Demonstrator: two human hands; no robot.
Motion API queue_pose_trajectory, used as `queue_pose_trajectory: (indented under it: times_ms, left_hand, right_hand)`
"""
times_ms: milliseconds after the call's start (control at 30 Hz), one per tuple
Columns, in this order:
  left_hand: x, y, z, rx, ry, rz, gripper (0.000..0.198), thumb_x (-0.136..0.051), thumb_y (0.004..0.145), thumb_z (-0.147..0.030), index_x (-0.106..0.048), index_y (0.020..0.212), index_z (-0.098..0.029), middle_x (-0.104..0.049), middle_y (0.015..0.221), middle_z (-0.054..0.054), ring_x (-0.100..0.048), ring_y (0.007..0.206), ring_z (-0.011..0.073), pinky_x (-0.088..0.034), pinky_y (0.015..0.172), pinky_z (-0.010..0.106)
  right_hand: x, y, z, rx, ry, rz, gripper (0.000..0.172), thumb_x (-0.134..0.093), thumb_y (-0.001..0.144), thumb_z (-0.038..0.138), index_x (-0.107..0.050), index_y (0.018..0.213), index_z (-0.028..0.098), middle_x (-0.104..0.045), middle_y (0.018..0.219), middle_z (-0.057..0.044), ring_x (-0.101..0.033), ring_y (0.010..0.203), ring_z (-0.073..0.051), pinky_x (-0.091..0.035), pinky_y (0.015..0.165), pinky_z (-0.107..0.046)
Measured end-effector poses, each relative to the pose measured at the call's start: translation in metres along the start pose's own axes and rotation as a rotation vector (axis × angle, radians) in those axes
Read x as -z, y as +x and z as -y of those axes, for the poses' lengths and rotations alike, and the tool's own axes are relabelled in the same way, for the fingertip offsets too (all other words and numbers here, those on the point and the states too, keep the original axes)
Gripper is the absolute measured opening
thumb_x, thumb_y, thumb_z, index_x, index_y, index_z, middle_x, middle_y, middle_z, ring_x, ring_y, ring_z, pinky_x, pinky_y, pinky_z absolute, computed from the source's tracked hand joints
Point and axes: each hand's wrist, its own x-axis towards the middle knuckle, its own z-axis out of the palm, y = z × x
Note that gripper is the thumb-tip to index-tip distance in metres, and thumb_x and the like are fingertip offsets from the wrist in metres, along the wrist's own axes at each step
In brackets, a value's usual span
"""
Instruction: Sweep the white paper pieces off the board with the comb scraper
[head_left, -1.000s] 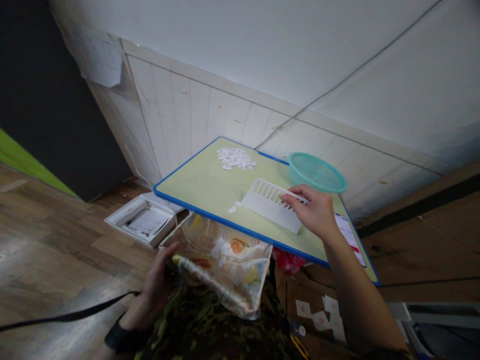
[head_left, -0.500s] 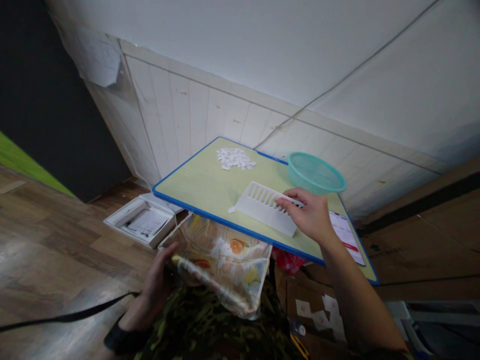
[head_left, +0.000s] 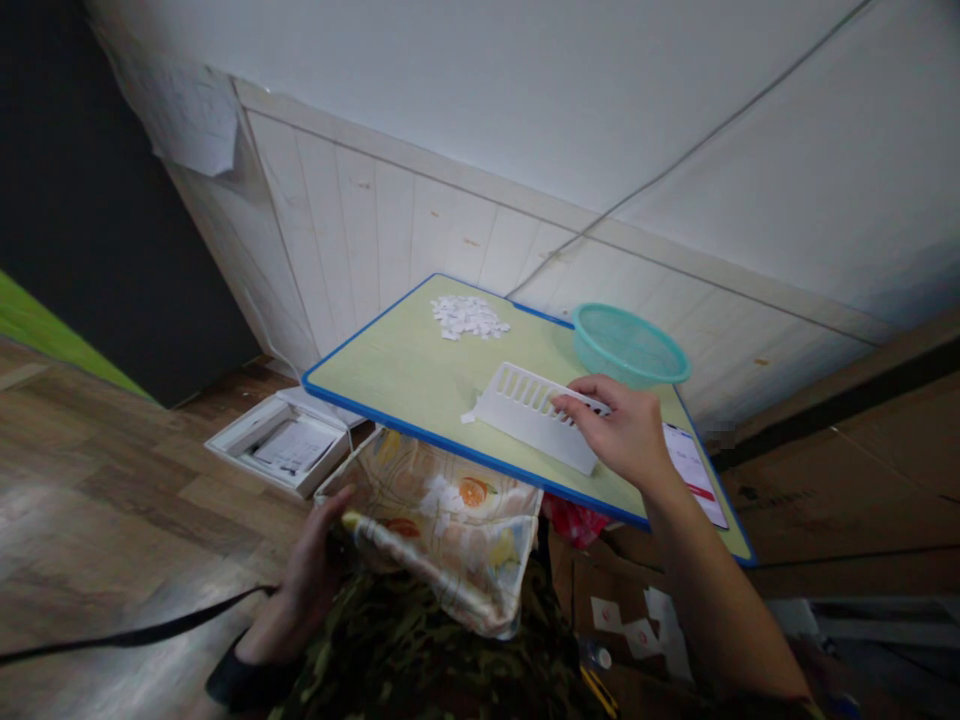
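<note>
My right hand (head_left: 626, 425) grips a white slotted plastic holder (head_left: 525, 425) by its slotted upper edge, thumb and fingers on either side. The holder rests against the pale yellow-green table (head_left: 375, 370) near its blue front edge. At its left end lies a small white paper piece (head_left: 469, 416). Below the edge, my left hand (head_left: 319, 550) holds the side of a fruit-print cloth (head_left: 442, 540), which hangs spread like a pouch. Several white paper bits (head_left: 442, 495) lie in the cloth. A heap of small white paper pieces (head_left: 469, 317) sits at the back of the table.
A turquoise mesh basket (head_left: 630, 345) stands at the back right of the table. A phone or tablet with a lit screen (head_left: 694, 475) lies at the right edge. On the floor at left is an open white box (head_left: 277, 445); cardboard boxes (head_left: 847, 490) stand at right.
The slotted holder and my right hand have shifted slightly to the right. The small paper piece stays close to the holder's left end. My left hand and the cloth have hardly moved.
</note>
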Motion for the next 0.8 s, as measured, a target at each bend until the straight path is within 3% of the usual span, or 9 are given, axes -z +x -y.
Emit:
queue_pose_trajectory:
  times_ms: [433,633,800]
  left_hand:
    - [0.0033,0.0044,0.0019,0.023,0.041,0.03,0.013,-0.067,0.073,-0.027,-0.068,0.082,-0.017,-0.066,0.056,0.001,-0.065,0.052,0.0225,-0.053,0.051,0.033]
    - [0.0025,0.0014,0.0013,-0.007,0.025,0.037,0.022,-0.069,0.071,-0.027,-0.069,0.091,-0.016,-0.065,0.055,-0.001,-0.066,0.053,0.0226,-0.054,0.052,0.033]
    - [0.0015,0.0001,0.0008,-0.03,0.014,0.05,0.025,-0.068,0.072,-0.025,-0.069,0.095,-0.016,-0.069,0.061,0.0,-0.068,0.056,0.023,-0.055,0.054,0.033]
  right_hand:
    - [0.0015,-0.0001,0.0033,-0.058,0.102,0.017,0.021,-0.065,0.082,0.042,-0.07,0.083,0.022,-0.074,0.076,-0.003,-0.068,0.065,-0.019,-0.05,0.061,-0.03]
    - [0.0,-0.0002,0.005,-0.05,0.129,0.074,0.02,-0.066,0.082,0.04,-0.07,0.082,0.021,-0.074,0.073,-0.003,-0.067,0.062,-0.018,-0.049,0.059,-0.028]
    - [-0.0022,0.0004,0.0083,-0.023,0.141,0.046,0.02,-0.067,0.082,0.039,-0.07,0.084,0.019,-0.074,0.076,-0.002,-0.068,0.064,-0.016,-0.048,0.059,-0.026]
